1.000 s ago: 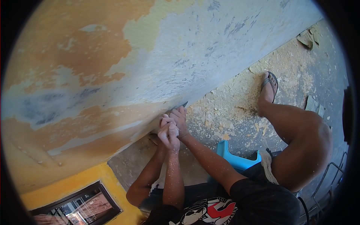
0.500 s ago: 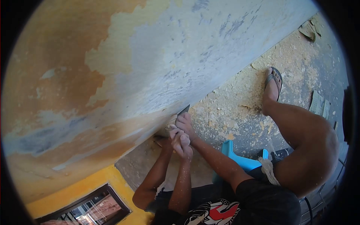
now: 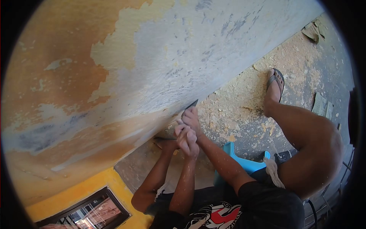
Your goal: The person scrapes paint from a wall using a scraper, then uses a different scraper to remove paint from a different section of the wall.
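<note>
A scraper (image 3: 193, 104) with a dark, pointed blade meets the lower part of the wall (image 3: 152, 84). My right hand (image 3: 192, 121) is closed round it just behind the blade. Directly below, my left hand (image 3: 187, 139) is closed too, fingers curled at the handle end; the handle itself is hidden by the hands. Both hands look whitened with dust. Around the blade the wall is pale grey with dark scrape marks, while yellow and orange-brown paint shows to the left.
Paint flakes (image 3: 244, 103) litter the floor along the wall. A blue plastic stool (image 3: 244, 164) stands under me. My sandalled foot (image 3: 275, 82) is out to the right, near a flat scrap (image 3: 323, 105). A yellow-framed window (image 3: 91, 210) sits at lower left.
Both hands and the scraper have shifted slightly up and to the right along the wall. More of the blade shows now. The grip looks the same.
</note>
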{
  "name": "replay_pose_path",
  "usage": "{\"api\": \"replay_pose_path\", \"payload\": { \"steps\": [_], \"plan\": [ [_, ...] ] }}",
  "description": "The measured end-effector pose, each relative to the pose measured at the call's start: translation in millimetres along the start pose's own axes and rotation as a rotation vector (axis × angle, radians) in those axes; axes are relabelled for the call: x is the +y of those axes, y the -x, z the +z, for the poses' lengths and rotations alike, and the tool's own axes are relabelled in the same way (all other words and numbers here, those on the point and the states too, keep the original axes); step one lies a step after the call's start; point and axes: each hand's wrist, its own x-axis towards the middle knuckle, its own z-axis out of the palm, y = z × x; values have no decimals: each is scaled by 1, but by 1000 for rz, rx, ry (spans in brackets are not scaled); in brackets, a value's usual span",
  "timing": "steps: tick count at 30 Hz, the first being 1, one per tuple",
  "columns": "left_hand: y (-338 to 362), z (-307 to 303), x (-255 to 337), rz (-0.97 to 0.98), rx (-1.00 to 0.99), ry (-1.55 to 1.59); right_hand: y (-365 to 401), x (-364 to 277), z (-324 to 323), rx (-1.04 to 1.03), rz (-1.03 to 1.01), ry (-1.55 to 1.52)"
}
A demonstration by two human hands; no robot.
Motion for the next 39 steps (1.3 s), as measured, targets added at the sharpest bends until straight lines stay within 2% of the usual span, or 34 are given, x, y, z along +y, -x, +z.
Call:
{"api": "replay_pose_path", "payload": {
  "steps": [1,3,5,6,7,9,10,13,15,17,18,19,21,22,23,25,26,29,30,32,33,35,36,38,39],
  "plan": [
    [1,3,2,-90,10,0,0,3,0,-5,4,16],
    [2,7,-10,-47,4,-118,2,8,-4,-49,28,84],
    [-1,0,-10,217,-141,-21,-2,9,-1,89,-80,17],
    [-2,-14,-11,52,-302,-49,-2,8,-2,46,-60,-25],
    [7,-10,-9,30,-309,-54,6,9,-6,36,-39,-30],
    [-2,14,-12,-61,-146,-106,0,25,-10,-15,-24,43],
    [-4,15,-11,66,-146,-119,1,25,-9,32,-6,11],
    [0,36,-16,29,-80,-60,2,35,-16,44,-16,93],
    [-11,44,-11,34,-126,-82,-5,44,-24,16,-27,84],
    [-25,49,24,141,-123,26,-29,23,-43,203,12,63],
    [-29,51,38,143,-114,31,-45,12,-55,245,-34,50],
    [-28,60,37,143,-118,34,-36,23,-57,247,-32,54],
    [-36,86,19,2,-136,-64,-26,60,-58,60,41,260],
    [-40,91,13,76,-122,-58,-37,48,-69,145,-102,225],
    [-46,97,8,121,-94,-52,-51,51,-71,164,-151,223],
    [-39,91,25,156,-123,-6,-48,39,-74,211,-95,264],
    [-33,91,28,179,-88,-1,-43,28,-78,209,-137,260],
    [-39,103,27,235,-63,-46,-50,12,-99,60,15,517],
    [-35,104,34,213,-1,30,-51,14,-103,73,-37,534],
    [-34,96,52,196,82,122,-47,22,-100,183,156,385],
    [-31,88,65,142,67,108,-49,19,-106,174,123,394],
    [-21,73,78,98,77,111,-55,14,-129,-109,-1,323],
    [-16,66,79,78,119,116,-61,4,-137,-115,-31,335],
    [-7,56,87,49,226,157,-64,-15,-158,-442,-132,359],
    [-2,54,88,50,241,175,-63,-5,-173,-452,-146,375]
  ]
}}
